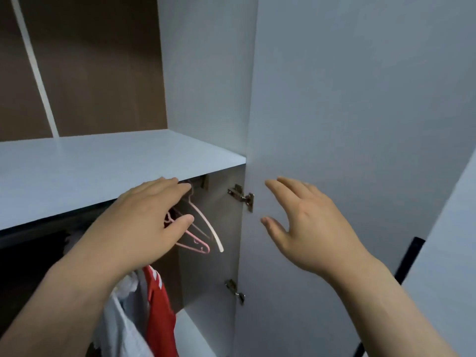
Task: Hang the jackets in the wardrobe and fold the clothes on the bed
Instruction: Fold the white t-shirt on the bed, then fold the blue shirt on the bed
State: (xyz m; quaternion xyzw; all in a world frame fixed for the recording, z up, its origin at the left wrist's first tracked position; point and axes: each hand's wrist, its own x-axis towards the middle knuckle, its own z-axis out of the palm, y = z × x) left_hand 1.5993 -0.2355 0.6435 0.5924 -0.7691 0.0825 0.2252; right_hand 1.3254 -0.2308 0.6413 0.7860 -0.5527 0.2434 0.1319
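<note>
I'm reaching left hand, fingers straight, for empty hangers; right hand, fingers spread, likely holding door back.

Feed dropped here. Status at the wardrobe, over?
Left hand open at bare hangers under shelf. Right hand open near door. Neither holds anything. Nothing in the way.

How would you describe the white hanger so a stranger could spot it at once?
Find the wardrobe shelf and look beneath its right end, near the upper door hinge. The white hanger hangs nearest that hinge; its neighbours are pink hangers.
</note>
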